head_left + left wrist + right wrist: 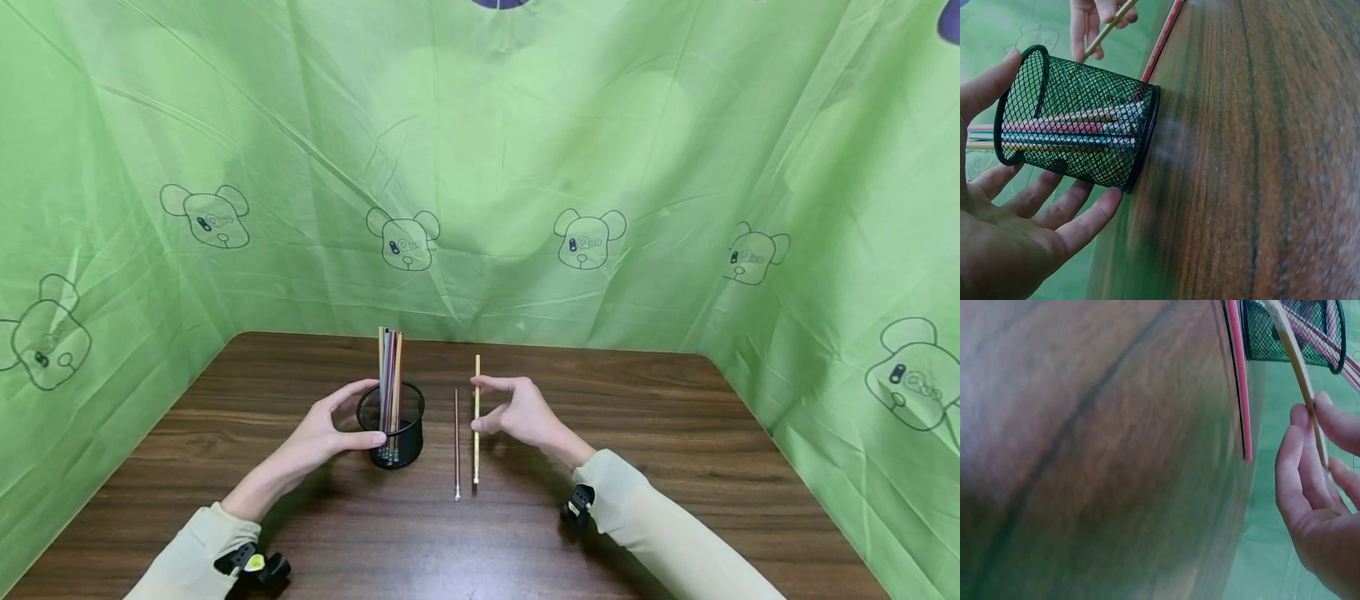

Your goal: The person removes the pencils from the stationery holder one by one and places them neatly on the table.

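A black mesh pencil cup (408, 446) stands upright on the table, left of centre, and several coloured pencils (391, 367) lean inside it. My left hand (318, 429) holds the cup from its left side, thumb at the near rim and fingers round the far side. In the left wrist view, the pencils' pale ends show through the mesh (1079, 81) near the base. Between finger and thumb, my right hand (522, 414) pinches a yellow pencil (476, 458) just above the table. A dark red pencil (457, 442) lies between the cup and the yellow pencil.
The brown wood-grain table (675, 500) ends at a green cloth (495, 275) printed with bear faces, which surrounds its back and sides. A black camera strap is on each wrist, over pale sleeves (652, 508).
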Motion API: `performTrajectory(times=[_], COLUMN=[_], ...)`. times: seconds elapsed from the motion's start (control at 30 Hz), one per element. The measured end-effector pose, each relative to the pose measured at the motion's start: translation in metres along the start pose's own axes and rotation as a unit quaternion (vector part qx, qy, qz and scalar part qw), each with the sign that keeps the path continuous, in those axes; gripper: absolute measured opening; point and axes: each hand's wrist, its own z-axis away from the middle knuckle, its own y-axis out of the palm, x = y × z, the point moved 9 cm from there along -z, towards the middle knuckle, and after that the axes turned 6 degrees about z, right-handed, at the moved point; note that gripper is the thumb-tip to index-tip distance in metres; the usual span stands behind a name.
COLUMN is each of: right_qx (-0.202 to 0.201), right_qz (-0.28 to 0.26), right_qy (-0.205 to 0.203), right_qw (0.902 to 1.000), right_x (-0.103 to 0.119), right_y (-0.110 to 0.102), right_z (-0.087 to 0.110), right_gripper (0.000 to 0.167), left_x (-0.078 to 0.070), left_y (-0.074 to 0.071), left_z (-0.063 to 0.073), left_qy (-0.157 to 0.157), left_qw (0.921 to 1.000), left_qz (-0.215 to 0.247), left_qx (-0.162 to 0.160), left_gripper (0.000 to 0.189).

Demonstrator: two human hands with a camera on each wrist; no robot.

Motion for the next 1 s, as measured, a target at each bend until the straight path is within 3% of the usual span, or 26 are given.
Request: performTrajectory(times=[0.4, 1.0], right_qx=[0.004, 0.011], right_qz=[0.033, 0.029], right_qy=[0.031, 0.047], right_qw=[0.9989, 0.9984], right_x=[-0.010, -0.023], right_y=[0.009, 0.017], right_z=[0.004, 0.000], right_gripper=[0.068, 0.066], left_x=[0.000, 0.002], left_y=[0.000, 0.000], left_z=[-0.001, -0.002], left_qy=[0.006, -0.001], left_qw=[1.0000, 1.0000], left_qz=[0.003, -0.003], left_qx=[0.002, 0.001], left_gripper=[0.080, 0.081])
